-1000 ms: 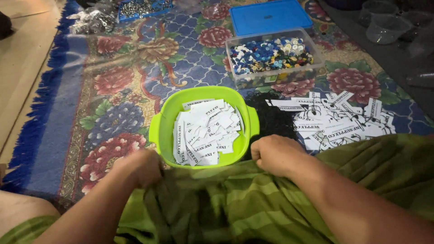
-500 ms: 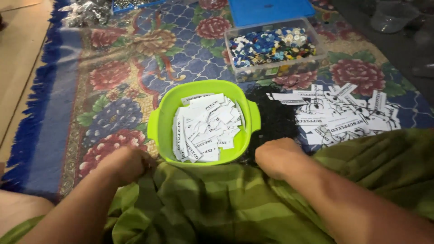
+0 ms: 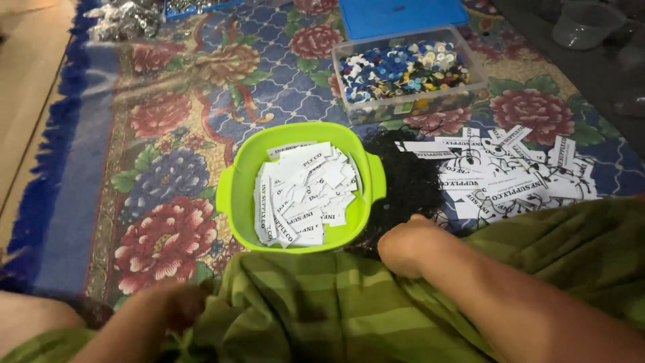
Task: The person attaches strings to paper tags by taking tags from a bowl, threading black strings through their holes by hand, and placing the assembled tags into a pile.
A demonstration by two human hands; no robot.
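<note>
- Left hand [image 3: 176, 306] and right hand [image 3: 408, 243] press into the green striped cloth [image 3: 322, 309] over the lap; fingers buried, grip unclear.
- Lime plastic bowl [image 3: 235, 195] of white paper slips [image 3: 302, 195] sits just beyond, on the floral rug [image 3: 168, 134].

One head-worn camera looks steeply down, close above the green bowl [image 3: 300, 191]. It probably faces forward across the carpet [image 3: 168, 134].

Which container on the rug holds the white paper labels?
The lime-green bowl, nearest the person's lap, between the left hand and the right hand. The clear plastic box farther back holds coloured buttons instead.
</note>
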